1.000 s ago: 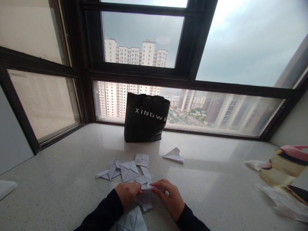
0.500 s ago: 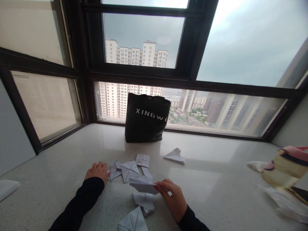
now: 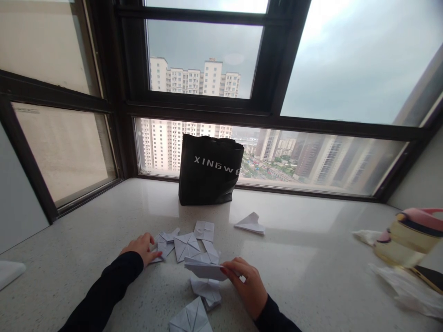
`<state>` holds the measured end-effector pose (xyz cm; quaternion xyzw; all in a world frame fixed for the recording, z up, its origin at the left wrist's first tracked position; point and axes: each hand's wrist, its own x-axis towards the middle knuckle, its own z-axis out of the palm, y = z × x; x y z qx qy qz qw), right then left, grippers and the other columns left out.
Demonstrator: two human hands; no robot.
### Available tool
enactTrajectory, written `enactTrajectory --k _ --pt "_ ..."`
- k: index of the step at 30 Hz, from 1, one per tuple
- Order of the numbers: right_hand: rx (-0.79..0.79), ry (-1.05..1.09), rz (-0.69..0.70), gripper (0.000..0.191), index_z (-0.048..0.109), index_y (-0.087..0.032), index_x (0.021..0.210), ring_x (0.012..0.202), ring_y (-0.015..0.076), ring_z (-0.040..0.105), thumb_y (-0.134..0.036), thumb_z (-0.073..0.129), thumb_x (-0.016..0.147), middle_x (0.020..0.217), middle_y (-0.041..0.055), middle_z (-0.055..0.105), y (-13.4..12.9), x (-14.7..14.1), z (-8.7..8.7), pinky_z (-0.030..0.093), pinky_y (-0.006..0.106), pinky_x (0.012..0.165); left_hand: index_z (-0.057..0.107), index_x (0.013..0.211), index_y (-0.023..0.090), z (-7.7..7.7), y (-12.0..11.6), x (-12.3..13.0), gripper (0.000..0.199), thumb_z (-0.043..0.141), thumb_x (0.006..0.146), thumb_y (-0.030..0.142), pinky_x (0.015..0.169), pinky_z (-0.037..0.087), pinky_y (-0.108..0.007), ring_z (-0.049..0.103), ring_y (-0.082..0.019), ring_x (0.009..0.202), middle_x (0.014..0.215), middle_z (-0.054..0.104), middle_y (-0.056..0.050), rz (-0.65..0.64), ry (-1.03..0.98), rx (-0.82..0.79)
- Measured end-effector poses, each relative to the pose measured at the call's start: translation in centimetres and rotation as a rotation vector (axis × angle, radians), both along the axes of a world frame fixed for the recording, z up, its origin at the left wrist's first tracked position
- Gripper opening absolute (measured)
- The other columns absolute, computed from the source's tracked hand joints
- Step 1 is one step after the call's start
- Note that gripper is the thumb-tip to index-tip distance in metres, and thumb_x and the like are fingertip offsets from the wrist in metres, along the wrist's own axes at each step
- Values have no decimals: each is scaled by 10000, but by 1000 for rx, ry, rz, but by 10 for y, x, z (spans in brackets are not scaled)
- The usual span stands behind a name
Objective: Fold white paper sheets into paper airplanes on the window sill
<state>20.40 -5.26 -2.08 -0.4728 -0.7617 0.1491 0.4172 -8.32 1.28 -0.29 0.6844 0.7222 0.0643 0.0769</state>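
Note:
My right hand (image 3: 247,283) pinches the right end of a folded white paper (image 3: 204,269), held above other paper pieces. At the left, my left hand (image 3: 138,249) rests on the counter, thumb and forefinger apart at the edge of a paper origami piece (image 3: 166,242). Beside it lies a square paper origami with radiating creases (image 3: 187,246). A smaller folded square (image 3: 204,229) sits behind that one. Beneath the held paper is another folded piece (image 3: 207,291), partly covered. Nearest me, a creased paper square (image 3: 191,317) is cut off by the lower edge.
A black bag (image 3: 209,173) stands by the window. A paper airplane (image 3: 251,223) lies right of the pieces. On the right are a pink-lidded bottle (image 3: 411,240), clear plastic wrap (image 3: 408,288) and a phone (image 3: 429,276). White paper (image 3: 11,273) lies far left on the speckled counter (image 3: 311,276).
My left hand's thumb and forefinger have spread apart at the left origami piece, which has shifted and turned slightly. My right hand keeps its hold on the folded paper, almost still.

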Motion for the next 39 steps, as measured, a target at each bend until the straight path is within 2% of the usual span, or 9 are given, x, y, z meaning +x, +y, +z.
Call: enactTrajectory --k 2,4,11,16,19,24,26,30,39 --pt "1 0 2 273 662 -192 697 558 138 545 -352 456 778 611 34 606 0 0 0 425 220 526 511 679 189 -4 -1 -1 260 605 528 378 643 400 -331 555 -247 744 705 583 -36 -2 2 -6" --pt "-1 -3 2 272 662 -190 700 559 139 545 -350 456 779 611 35 606 0 1 -1 424 220 526 501 617 190 -6 -1 -2 237 630 490 342 655 396 -340 553 -255 743 699 579 -39 -12 -11 2" --pt "-7 16 13 260 667 -195 733 565 137 541 -341 457 782 609 34 603 -1 0 1 423 223 532 503 748 169 8 1 1 110 490 643 198 509 426 -232 569 -144 506 597 573 10 -35 -172 85" --pt "-11 33 21 244 663 -181 723 566 138 542 -323 472 777 614 38 603 -1 0 1 422 224 533 507 926 144 26 -3 6 282 325 735 240 757 403 -318 546 -217 849 907 544 -93 -57 -284 337" --pt "-1 45 37 233 659 -177 722 571 138 542 -315 477 776 621 38 607 -2 -1 2 423 224 533 495 972 135 30 -9 17 350 279 758 308 725 430 -288 575 -186 747 917 540 -90 -133 -392 414" --pt "67 24 90 195 652 -190 760 591 140 536 -275 478 783 624 32 612 -5 -2 5 418 228 544 526 883 178 19 -25 51 305 288 770 333 512 463 -196 569 -107 471 722 614 -9 -327 -552 347" --pt "101 -20 85 181 649 -204 768 603 145 531 -249 475 789 629 28 618 -7 -3 6 410 243 565 533 871 194 13 -32 64 275 295 780 298 534 462 -196 581 -113 507 707 629 -2 -422 -611 297" --pt "156 -160 22 153 647 -240 746 632 165 525 -235 497 778 647 19 637 -9 -3 6 378 288 614 560 854 198 4 -42 79 271 306 790 271 659 448 -219 588 -153 749 821 645 -29 -620 -603 243" --pt "130 -224 -73 151 646 -251 766 630 165 518 -274 497 779 665 9 655 -5 0 3 335 290 603 565 863 190 -7 -44 85 319 385 762 433 646 449 -224 584 -161 750 817 644 -34 -732 -533 247"
